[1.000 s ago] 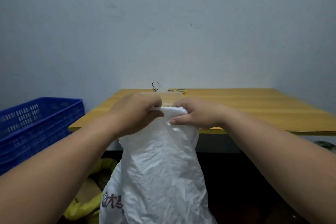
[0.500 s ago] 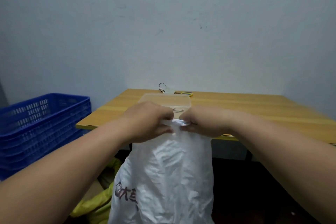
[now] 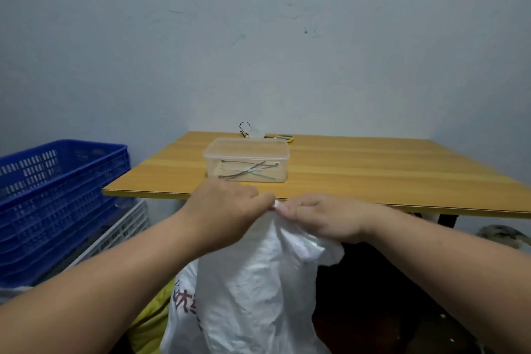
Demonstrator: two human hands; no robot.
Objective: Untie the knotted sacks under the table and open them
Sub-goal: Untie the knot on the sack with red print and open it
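A white plastic sack (image 3: 253,290) with dark printed characters stands upright in front of the wooden table (image 3: 359,175). Its gathered top is held just below the table's front edge. My left hand (image 3: 227,215) grips the neck of the sack from the left. From the right, my right hand (image 3: 321,218) pinches the same bunched top, fingertips meeting the left hand's. Whether a knot remains is hidden by my fingers. A yellow sack (image 3: 152,325) lies low on the floor to the left of the white one.
A clear plastic box (image 3: 246,159) holding thin metal pieces sits on the table near its front edge. Behind it lie a black hook (image 3: 244,128) and a yellow-handled tool (image 3: 283,138). Stacked blue crates (image 3: 54,195) and a white crate (image 3: 120,233) stand at the left. Dark space lies under the table.
Both hands and the sack top have dropped lower in the view, uncovering the clear box on the table. The right hand now pulls sack material out to the right.
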